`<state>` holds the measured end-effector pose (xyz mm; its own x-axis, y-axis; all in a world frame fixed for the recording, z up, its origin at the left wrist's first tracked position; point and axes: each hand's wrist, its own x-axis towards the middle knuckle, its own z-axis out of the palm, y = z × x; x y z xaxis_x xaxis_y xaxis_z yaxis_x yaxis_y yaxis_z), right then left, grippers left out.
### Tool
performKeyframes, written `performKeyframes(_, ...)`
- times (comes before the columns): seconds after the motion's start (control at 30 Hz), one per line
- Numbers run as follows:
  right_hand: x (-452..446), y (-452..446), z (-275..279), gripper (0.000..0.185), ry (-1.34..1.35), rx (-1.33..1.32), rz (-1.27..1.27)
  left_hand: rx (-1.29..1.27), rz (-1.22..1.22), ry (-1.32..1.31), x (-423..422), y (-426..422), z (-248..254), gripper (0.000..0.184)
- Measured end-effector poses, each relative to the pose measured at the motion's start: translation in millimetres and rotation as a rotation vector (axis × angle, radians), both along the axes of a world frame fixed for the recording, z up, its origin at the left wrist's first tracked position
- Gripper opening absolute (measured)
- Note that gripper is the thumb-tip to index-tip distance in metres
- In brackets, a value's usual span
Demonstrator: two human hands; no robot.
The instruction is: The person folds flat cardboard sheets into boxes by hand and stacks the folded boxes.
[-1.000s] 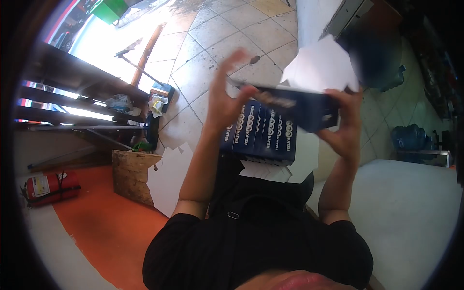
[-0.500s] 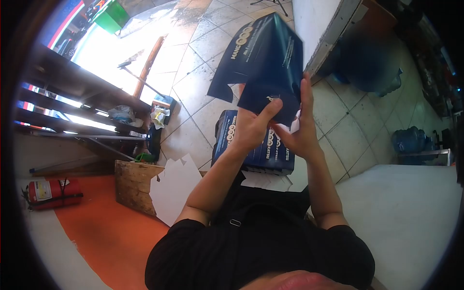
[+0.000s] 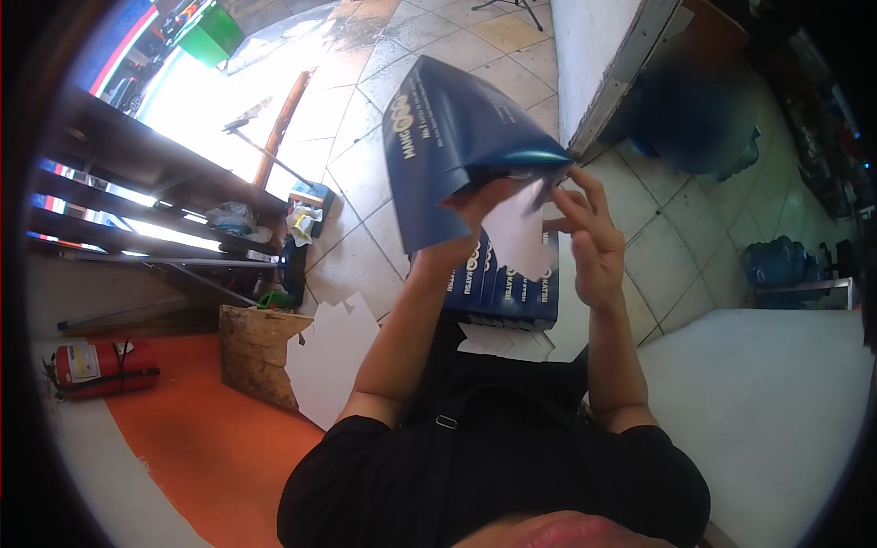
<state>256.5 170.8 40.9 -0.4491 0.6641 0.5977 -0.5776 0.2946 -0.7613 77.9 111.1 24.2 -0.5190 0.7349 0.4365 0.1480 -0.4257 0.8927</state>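
A dark blue printed carton [image 3: 457,119], partly folded with a white inner side showing on a flap, is held up in front of me. My left hand [image 3: 468,224] grips its lower part; most of those fingers are hidden by the card. Beside the carton's right corner is my right hand [image 3: 594,242], its fingers apart and the fingertips close to the white flap [image 3: 521,233]. Whether they touch it I cannot tell. Below both hands lies a stack of similar blue cartons [image 3: 512,297] with gold and white lettering.
White cardboard pieces [image 3: 333,356] lean by a wooden board [image 3: 260,352] on the left. A red fire extinguisher [image 3: 105,367] lies beyond it. A white surface [image 3: 767,393] is on my right, with water jugs [image 3: 776,265] behind. A wall edge [image 3: 621,78] stands ahead.
The carton has tilted and swung down to the left, its folded flap opening toward me. My right hand has come off its side and spread its fingers.
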Motion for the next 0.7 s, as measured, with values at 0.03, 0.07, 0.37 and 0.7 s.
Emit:
performKeyframes(0.03,3,1,-2,0.033,-0.205,0.075,-0.116,-0.037,-0.068,-0.127,11,-3,9,0.037)
performKeyframes(0.07,4,2,-3,0.033,-0.41,0.15,-0.233,-0.074,-0.137,-0.253,17,-4,14,0.035)
performKeyframes(0.37,1,6,21,0.044,-0.379,0.585,-0.58,-0.122,-0.295,-0.501,13,-10,35,0.027)
performKeyframes(0.7,14,0,18,0.023,-0.447,0.51,-0.459,-0.124,-0.397,-0.455,30,-12,40,0.017)
